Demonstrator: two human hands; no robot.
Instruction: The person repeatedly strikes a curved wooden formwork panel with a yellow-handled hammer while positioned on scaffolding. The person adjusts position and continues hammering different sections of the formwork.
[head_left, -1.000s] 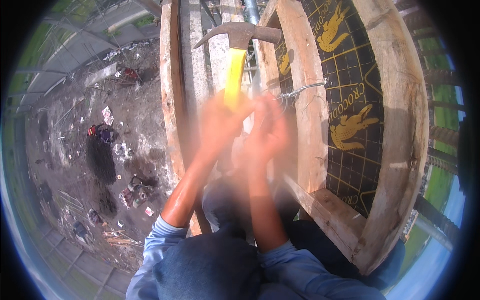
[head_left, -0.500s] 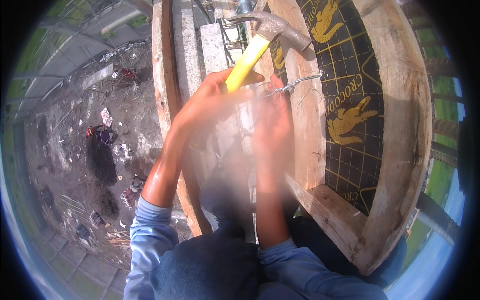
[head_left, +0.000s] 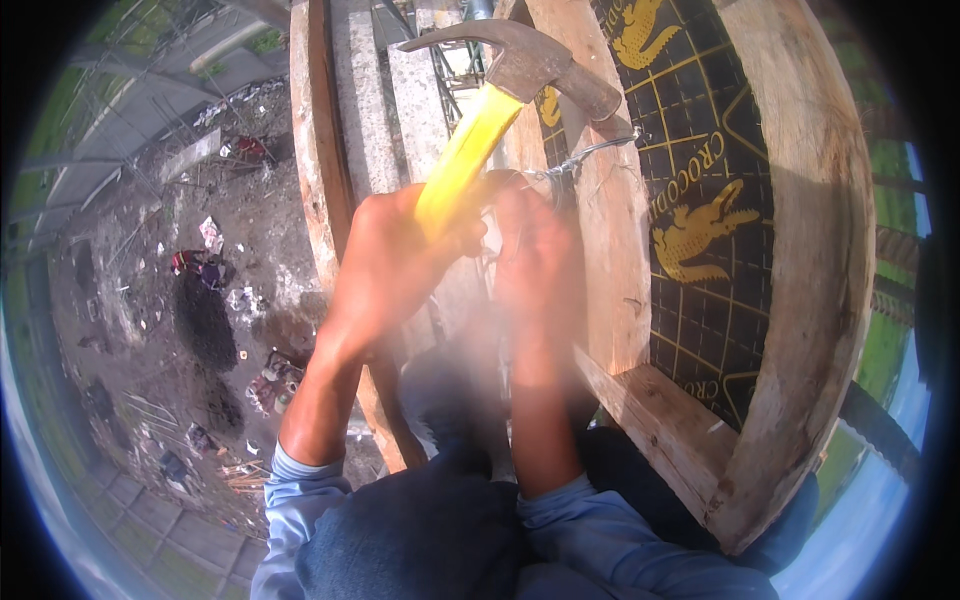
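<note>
Hammer [head_left: 492, 112] slants up from our left hand [head_left: 380, 260], which is closed around its yellow handle [head_left: 457, 175]; its head [head_left: 532, 62] overlaps a wooden post [head_left: 615, 250]. Our right hand [head_left: 540, 250] sits just below the twisted wire [head_left: 590, 153], too blurred for us to tell whether it grips anything.

Brt daylight flooding scene; claw-hammer handle [head_left: 462, 165] glaring yellow. Haze blurring R hand [head_left: 538, 245]. Fisheye bending timber frame [head_left: 812, 255] nr rim; corners going black.
</note>
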